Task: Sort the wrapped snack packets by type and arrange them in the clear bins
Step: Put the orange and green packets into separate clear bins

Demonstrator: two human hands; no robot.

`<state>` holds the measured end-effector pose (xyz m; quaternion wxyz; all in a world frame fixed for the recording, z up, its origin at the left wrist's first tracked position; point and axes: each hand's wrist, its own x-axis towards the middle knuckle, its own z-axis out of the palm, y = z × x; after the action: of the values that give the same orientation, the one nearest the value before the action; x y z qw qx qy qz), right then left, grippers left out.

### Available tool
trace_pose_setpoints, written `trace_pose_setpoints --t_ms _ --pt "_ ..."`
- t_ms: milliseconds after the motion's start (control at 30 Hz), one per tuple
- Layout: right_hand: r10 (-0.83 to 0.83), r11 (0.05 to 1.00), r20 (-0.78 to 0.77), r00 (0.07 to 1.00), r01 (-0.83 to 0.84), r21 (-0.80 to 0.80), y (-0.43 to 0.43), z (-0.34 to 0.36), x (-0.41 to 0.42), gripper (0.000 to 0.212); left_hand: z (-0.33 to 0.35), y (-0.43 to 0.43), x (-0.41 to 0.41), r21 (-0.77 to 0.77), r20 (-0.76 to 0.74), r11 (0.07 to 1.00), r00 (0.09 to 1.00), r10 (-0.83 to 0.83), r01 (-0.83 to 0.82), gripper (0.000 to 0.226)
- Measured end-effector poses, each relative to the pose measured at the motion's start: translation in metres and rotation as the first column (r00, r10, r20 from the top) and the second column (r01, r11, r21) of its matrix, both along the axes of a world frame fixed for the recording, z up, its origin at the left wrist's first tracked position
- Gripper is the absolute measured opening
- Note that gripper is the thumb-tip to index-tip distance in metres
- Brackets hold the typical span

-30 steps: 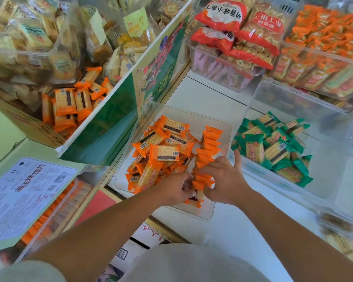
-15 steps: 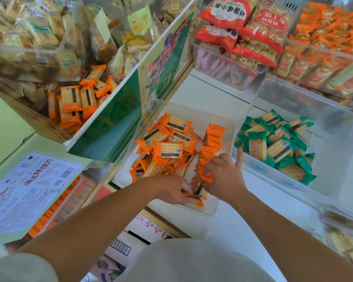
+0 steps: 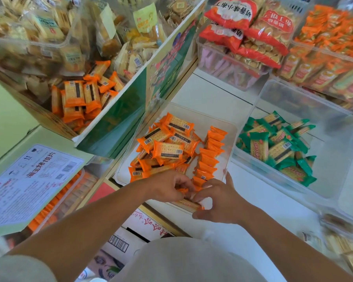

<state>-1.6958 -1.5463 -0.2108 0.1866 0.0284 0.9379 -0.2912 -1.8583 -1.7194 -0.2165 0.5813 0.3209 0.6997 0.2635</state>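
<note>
On your left, a large cardboard box with a green-printed flap (image 3: 118,127) stands open beside the white table (image 3: 212,92). Nearer you, a white paper label with red and black print (image 3: 29,184) lies on a pale green carton lid (image 3: 6,127). Ahead of you, red-and-clear bags of small round biscuits (image 3: 267,37) are piled together. Low down in front of you sits a white carton with a black barcode (image 3: 120,243).

White shelf (image 3: 204,92): orange-packet bin (image 3: 204,119), green-packet bin (image 3: 330,174) just beside on right, stocked bins (image 3: 228,64) behind both.
</note>
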Motion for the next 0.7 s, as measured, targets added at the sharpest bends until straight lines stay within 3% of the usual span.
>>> trace_pose_setpoints --t_ms 67,133,200,300,367,433,533,600,700 --pt "-0.02 0.998 0.033 0.999 0.021 -0.052 -0.003 0.001 -0.004 0.042 0.002 -0.004 0.002 0.048 0.013 0.997 0.998 0.06 -0.06 0.048" --pt "-0.039 0.993 0.065 0.997 0.046 -0.11 -0.001 0.002 -0.003 0.035 0.002 -0.01 0.002 0.067 -0.072 0.994 0.993 0.094 -0.089 0.046" --pt "-0.013 0.994 0.066 0.998 0.021 -0.11 0.002 0.005 -0.001 0.02 0.007 -0.017 0.001 0.085 -0.261 0.994 0.961 0.088 -0.067 0.039" --pt "-0.009 0.995 0.034 0.999 0.012 -0.104 0.002 0.009 -0.001 0.015 0.017 -0.019 0.011 0.081 -0.533 0.989 0.844 -0.058 0.12 0.022" --pt "-0.025 0.998 -0.062 0.998 0.021 -0.064 0.0 0.009 -0.001 0.013 0.017 -0.016 0.023 0.021 -0.518 0.973 0.835 -0.185 0.229 0.028" --pt "-0.056 0.994 -0.221 0.974 0.075 0.076 0.001 0.003 0.003 0.012 0.012 -0.009 0.032 -0.071 -0.461 0.956 0.841 -0.284 0.284 0.035" --pt "-0.111 0.953 -0.378 0.919 0.206 0.222 0.007 -0.008 0.016 0.01 0.008 0.008 0.037 -0.179 -0.387 0.928 0.844 -0.372 0.327 0.029" --pt "-0.122 0.962 -0.394 0.911 0.206 0.179 0.007 -0.015 0.027 0.013 0.004 0.018 0.04 -0.206 -0.396 0.908 0.818 -0.418 0.364 0.032" --pt "-0.262 0.962 -0.349 0.9 0.274 -0.013 0.007 -0.019 0.031 0.016 0.002 0.024 0.047 -0.28 -0.411 0.857 0.753 -0.514 0.432 0.047"
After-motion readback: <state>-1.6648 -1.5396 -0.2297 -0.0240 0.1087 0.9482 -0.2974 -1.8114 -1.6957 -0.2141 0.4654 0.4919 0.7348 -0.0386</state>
